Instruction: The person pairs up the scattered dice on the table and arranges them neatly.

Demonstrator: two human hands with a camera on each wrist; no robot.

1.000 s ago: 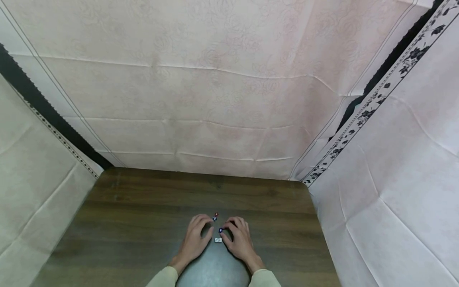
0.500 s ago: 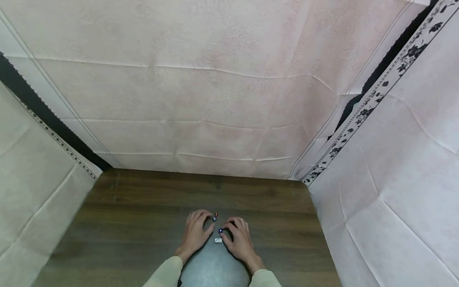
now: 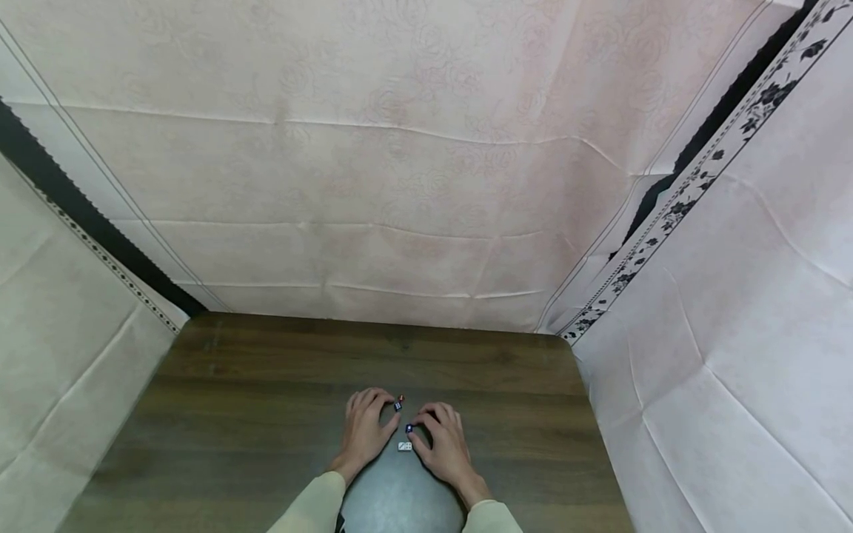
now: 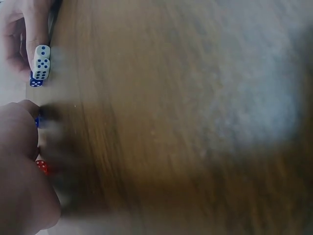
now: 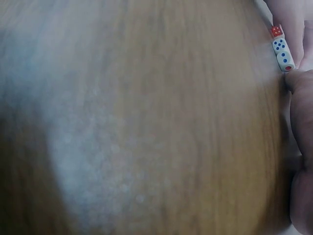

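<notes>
The right hand point(image 3: 445, 446) has its thumb and forefinger bent in to meet, and between their tips it pinches the near blue die point(image 3: 409, 428), which carries white pips. The left hand point(image 3: 363, 431) curves over opposite, a small gap between thumb and forefinger, with the far blue die point(image 3: 398, 406) right at those tips; from here I can't tell whether it's gripped or merely touched. Just beyond sits the red die point(image 3: 401, 398), white-pipped, so close to its blue neighbour that I can't say if they touch. Two white dice point(image 3: 404, 446) stand side by side, touching, on the person's side of the near blue die; their pips are blue, a clear five among them, and one end face bears a single red spot. The pips are the only markings I can read. All this happens on the brown wood-grained table point(image 3: 266, 385). Pale green sleeves point(image 3: 312, 503) cover the forearms, and pale cloth point(image 3: 400, 178) hangs around, its right-hand panel edged with a black floral border point(image 3: 680, 211).
</notes>
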